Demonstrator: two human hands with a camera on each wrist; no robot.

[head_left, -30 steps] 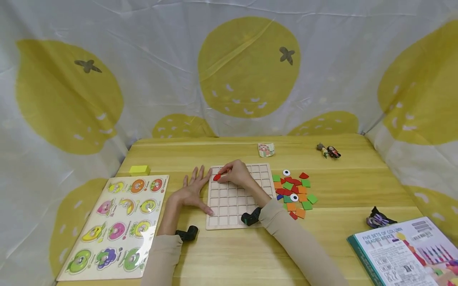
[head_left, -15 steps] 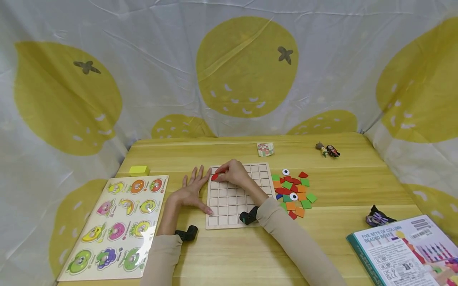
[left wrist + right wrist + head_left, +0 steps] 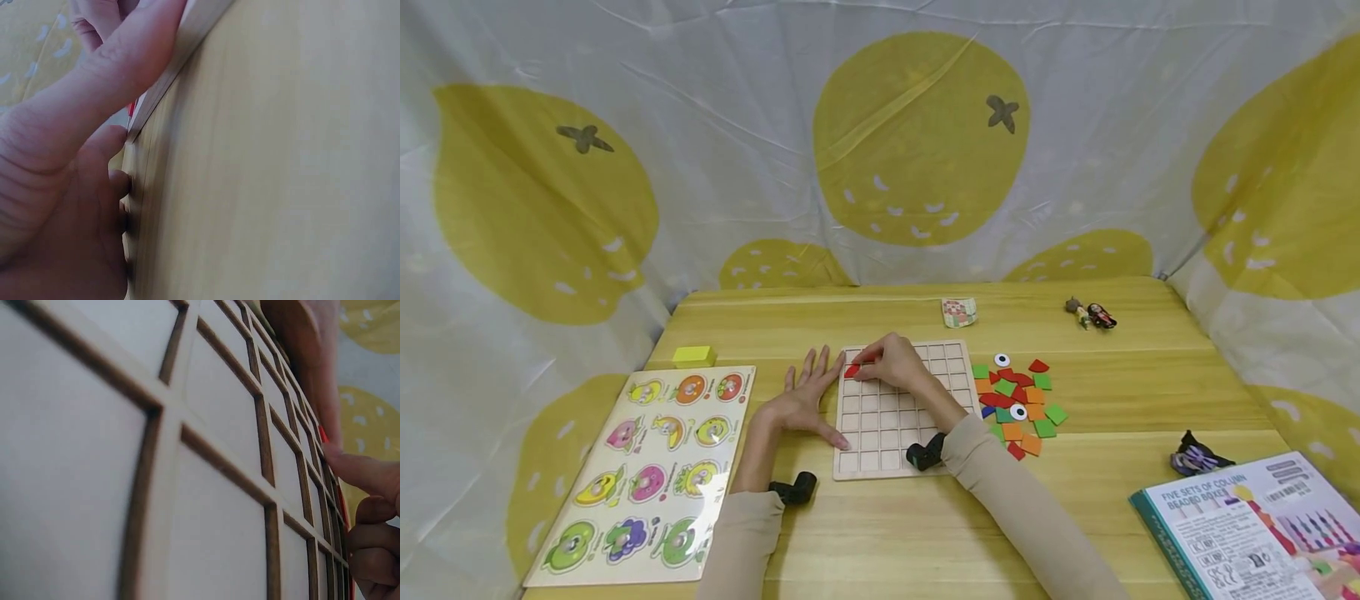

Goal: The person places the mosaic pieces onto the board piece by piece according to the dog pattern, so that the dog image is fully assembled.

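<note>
Seating the flat red piece (image 3: 852, 372) needs level pressure: right hand (image 3: 895, 364) pinches it, left hand (image 3: 800, 402) (fingers spread) braces the pale wooden gridded board (image 3: 889, 419).

The head view is evenly lit, with some glare on the fruit board (image 3: 658, 458). The left wrist view is dimmer, with shadow along the grid board (image 3: 199, 28); the right wrist view's near cells (image 3: 69, 469) are blurred.

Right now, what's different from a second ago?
The red piece shifted slightly left on the gridded board, and the right hand went with it, not letting go. The left hand stayed spread at the board's edge; the loose pieces stayed put.
</note>
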